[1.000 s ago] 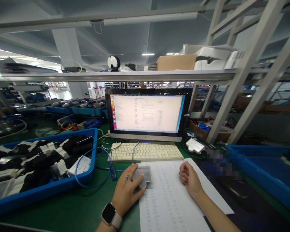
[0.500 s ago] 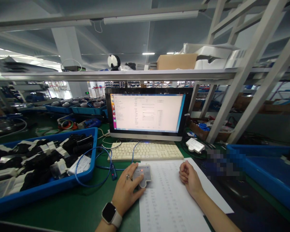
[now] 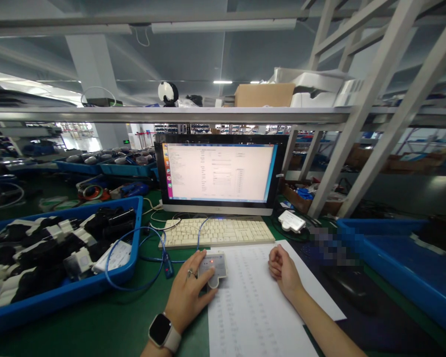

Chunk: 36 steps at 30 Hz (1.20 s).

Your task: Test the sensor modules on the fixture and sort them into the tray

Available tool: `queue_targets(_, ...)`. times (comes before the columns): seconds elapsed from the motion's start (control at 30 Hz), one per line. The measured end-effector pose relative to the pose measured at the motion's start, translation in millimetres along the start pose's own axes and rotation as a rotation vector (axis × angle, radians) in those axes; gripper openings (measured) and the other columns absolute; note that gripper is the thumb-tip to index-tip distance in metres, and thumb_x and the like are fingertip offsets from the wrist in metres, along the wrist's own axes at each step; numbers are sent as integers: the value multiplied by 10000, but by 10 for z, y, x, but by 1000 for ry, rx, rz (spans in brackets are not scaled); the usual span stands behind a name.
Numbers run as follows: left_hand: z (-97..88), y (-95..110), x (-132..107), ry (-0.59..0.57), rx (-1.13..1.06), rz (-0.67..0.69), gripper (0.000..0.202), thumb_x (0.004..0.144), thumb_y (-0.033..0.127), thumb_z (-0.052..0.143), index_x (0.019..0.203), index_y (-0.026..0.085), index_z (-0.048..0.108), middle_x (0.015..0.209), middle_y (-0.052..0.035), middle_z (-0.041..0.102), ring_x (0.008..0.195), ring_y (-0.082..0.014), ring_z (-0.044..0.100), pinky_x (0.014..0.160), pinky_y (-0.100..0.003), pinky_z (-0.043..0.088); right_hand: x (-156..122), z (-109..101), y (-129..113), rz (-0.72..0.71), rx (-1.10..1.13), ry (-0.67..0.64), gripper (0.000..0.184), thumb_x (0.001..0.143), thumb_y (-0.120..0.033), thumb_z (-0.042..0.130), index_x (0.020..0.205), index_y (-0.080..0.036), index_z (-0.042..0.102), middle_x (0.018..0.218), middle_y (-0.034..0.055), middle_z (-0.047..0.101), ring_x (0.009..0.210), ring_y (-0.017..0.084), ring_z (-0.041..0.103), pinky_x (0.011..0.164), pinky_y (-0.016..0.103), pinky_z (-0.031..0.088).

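My left hand (image 3: 190,287), with a ring and a watch, is at a small white electronic module (image 3: 218,266) with a lit red light. The fingers curve along the module's left side, one fingertip resting on its face. The module sits at the upper left corner of printed paper sheets (image 3: 245,312). My right hand (image 3: 285,271) rests loosely curled on the sheets, with nothing visible in it. Behind both hands lies a cream keyboard (image 3: 223,232). A blue cable (image 3: 113,283) with a small connector (image 3: 168,266) loops to the left of my left hand.
A lit monitor (image 3: 219,171) stands behind the keyboard. On the left is a blue bin (image 3: 138,248) full of black and white parts. To the right lie another white module (image 3: 292,221), a black mouse (image 3: 345,282) and a blue tray (image 3: 397,287). A shelf (image 3: 208,115) spans above.
The whole view has shifted slightly, so the scene sits a little further left. Both hands keep their places relative to the module and the sheets.
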<state>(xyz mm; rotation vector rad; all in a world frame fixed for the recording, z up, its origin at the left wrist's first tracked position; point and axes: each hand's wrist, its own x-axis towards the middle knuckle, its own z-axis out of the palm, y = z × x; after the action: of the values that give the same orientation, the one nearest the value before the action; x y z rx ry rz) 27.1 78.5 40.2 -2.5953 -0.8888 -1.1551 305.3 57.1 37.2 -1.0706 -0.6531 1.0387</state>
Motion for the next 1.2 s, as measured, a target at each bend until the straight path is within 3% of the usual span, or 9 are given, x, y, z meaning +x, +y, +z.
queue_targets(0.97, 12, -4, -14, -21, 2, 2, 352, 710, 242, 697, 1042, 213, 583, 1326, -147, 432, 1193, -335, 449, 903, -507, 488, -13, 11, -7, 14, 37, 31, 498, 585, -631, 660, 526, -196, 424, 391, -112, 193, 326, 20, 135, 321, 156, 85)
queue_targets(1.2, 3, -1, -5, -13, 1, 3, 332, 722, 242, 685, 1037, 218, 584, 1322, -141, 440, 1193, -334, 450, 898, -499, 493, 6, -2, -1, -6, 18, 4, 486, 627, -626, 629, 528, -201, 415, 391, -113, 176, 320, 26, 128, 319, 159, 82)
